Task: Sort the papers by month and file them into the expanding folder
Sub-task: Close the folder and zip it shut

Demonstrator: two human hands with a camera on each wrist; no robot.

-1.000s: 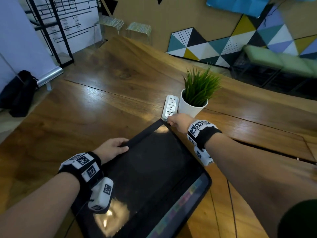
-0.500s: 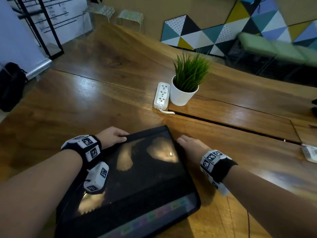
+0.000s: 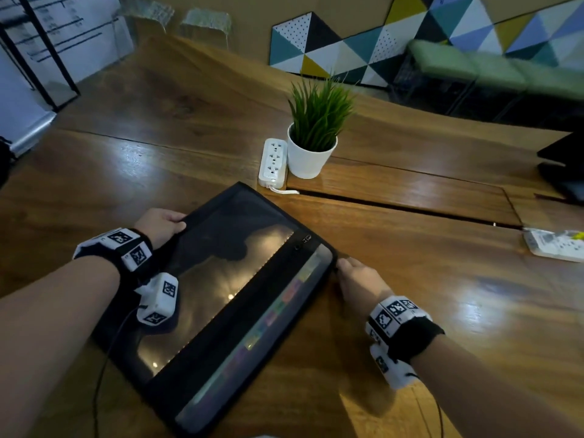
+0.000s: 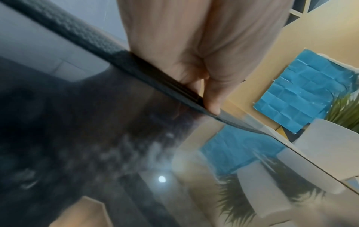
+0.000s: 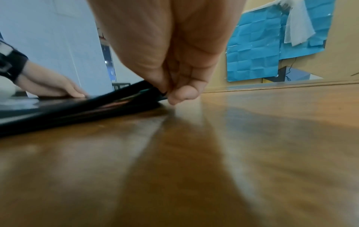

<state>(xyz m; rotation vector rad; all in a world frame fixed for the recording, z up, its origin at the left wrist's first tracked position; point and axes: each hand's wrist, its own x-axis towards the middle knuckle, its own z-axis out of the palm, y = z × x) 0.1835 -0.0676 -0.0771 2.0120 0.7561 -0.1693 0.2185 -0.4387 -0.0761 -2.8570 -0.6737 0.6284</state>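
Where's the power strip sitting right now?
In the head view the white power strip lies on the wooden table, touching the left side of the white plant pot, just beyond the far corner of the black expanding folder.

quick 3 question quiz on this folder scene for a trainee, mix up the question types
1. True or false: the expanding folder lies flat on the wooden table.
2. Which hand has its grip on the folder's corner nearest the zipper pull? A) left hand B) right hand
3. Fill in: beside the white power strip stands a potted ____.

Key
1. True; it rests on the table, with the corner at the right hand slightly raised in the right wrist view.
2. B
3. plant
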